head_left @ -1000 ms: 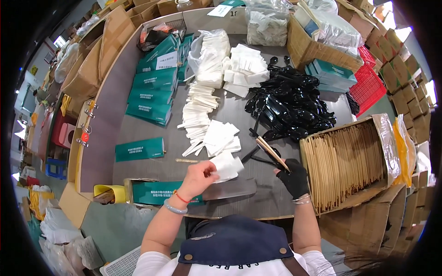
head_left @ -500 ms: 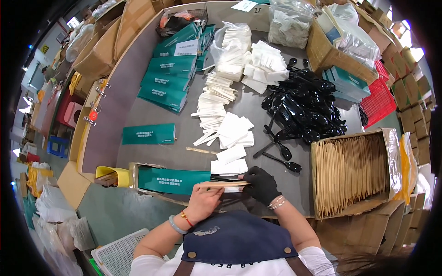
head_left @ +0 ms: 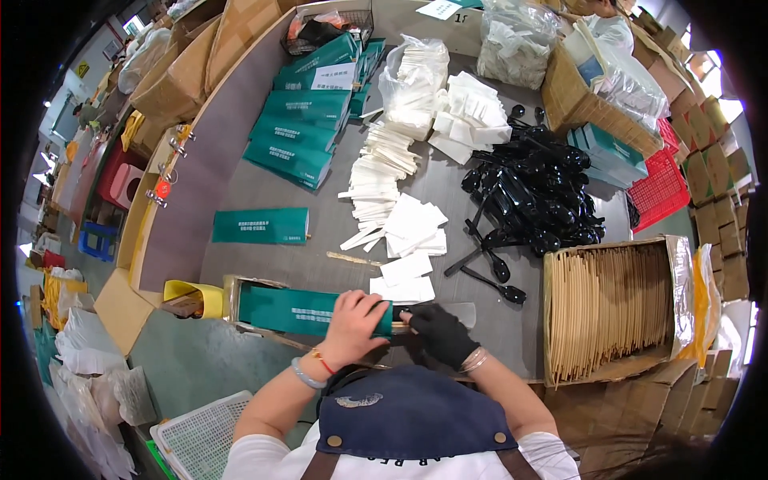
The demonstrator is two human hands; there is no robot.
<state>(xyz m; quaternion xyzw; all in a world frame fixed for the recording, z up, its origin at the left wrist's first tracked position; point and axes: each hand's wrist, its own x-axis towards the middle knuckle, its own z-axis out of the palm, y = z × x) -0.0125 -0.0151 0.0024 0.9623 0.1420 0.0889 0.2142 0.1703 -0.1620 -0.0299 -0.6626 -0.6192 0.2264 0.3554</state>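
Observation:
A green printed paper sleeve [head_left: 292,310] lies in an open cardboard tray [head_left: 232,300] at the table's near edge. My left hand [head_left: 356,322] is closed over its right end, fingers across the top. My right hand [head_left: 442,332], in a black fingerless glove, is closed at the sleeve's mouth. Short ends of wooden chopsticks [head_left: 399,326] show between its fingertips and the sleeve; the rest is hidden. A clear film strip [head_left: 462,314] sticks out beyond the gloved hand. Folded white napkins [head_left: 408,288] lie just past both hands.
One sleeve [head_left: 261,226] lies apart at left, with stacked sleeves [head_left: 296,136] behind. White paper packets [head_left: 380,168] run up the middle. Black plastic spoons [head_left: 532,188] are heaped at right. A carton of chopsticks [head_left: 612,312] stands near right, a yellow bin [head_left: 196,298] near left.
The chopsticks, earlier in full view across both hands, are now mostly hidden at the sleeve's mouth. My left hand has moved onto the sleeve's end. Clear film now shows beside the gloved hand.

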